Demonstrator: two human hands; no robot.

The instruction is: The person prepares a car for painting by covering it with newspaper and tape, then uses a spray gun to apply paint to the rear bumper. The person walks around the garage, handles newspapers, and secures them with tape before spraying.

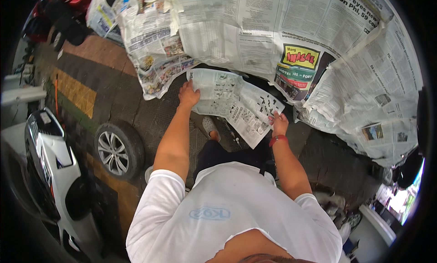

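Stretched between my two hands is a newspaper sheet (223,97) with a crossword and printed text, held at about waist height. My left hand (188,95) grips its left edge. The lower right edge is pinched by my right hand (278,123), which has a red band on its wrist. Just beyond the sheet stands a large rounded form, seemingly a vehicle, covered with overlapping newspaper pages (255,26). The sheet's far edge lies close to this covering; whether they touch I cannot tell.
A wheel with a tyre (119,150) rests on the floor to my left. Beyond it are a white car (54,167) and a yellow floor marking (79,92). A red vehicle (68,3) shows at the far left. My foot wears a grey clog (209,125). Assorted items lie at the right.
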